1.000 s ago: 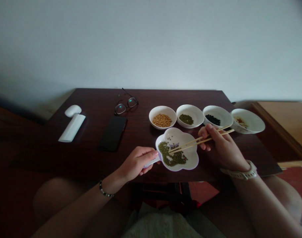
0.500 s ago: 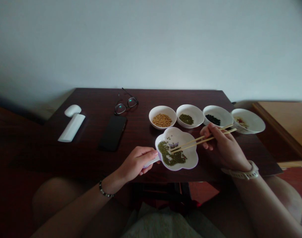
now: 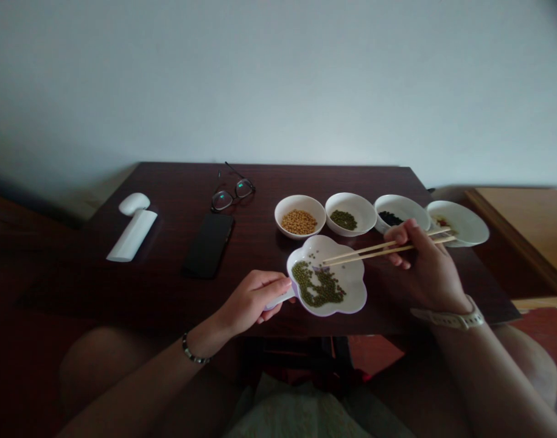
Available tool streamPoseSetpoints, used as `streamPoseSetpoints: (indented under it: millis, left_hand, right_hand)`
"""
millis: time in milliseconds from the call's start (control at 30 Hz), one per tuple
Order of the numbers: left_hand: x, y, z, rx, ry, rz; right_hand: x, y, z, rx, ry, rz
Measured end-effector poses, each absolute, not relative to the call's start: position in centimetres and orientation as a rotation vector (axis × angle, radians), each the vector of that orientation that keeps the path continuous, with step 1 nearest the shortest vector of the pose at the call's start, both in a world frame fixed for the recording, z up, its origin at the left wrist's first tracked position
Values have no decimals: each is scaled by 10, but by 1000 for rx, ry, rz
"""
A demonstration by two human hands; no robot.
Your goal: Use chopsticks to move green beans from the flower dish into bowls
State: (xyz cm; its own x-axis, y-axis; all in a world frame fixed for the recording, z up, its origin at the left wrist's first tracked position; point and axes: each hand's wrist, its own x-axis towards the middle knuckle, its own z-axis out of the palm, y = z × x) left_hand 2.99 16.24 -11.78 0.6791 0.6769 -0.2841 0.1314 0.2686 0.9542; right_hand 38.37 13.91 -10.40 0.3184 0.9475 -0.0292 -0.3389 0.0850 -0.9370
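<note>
**Chopsticks reach left over a flower-shaped dish**

The right hand holds them in a narrow grip. Their long axis runs almost level across the worktop, tips pointing left and slightly down, rear ends pointing right towards a white bowl. The tips lie close together above the dish, just beside its green mung beans; any bean between them is too small to tell.

The dish sits near the worktop's front edge, right of centre. The left hand is closed around its handle, which points left.

Along the back edge, behind the dish, stand a bowl of soybeans, a bowl of mung beans and a bowl of black beans.
</note>
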Motion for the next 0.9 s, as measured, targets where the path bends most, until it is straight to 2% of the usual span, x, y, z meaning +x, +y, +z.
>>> streamPoseSetpoints:
  millis: [333,900]
  left_hand:
    - [20,159,-123,1282,791,404]
    - [36,163,-115,1288,773,396]
  right_hand:
    - [413,156,-116,-1061,-567,651]
    - [379,136,-110,-1235,-900,969]
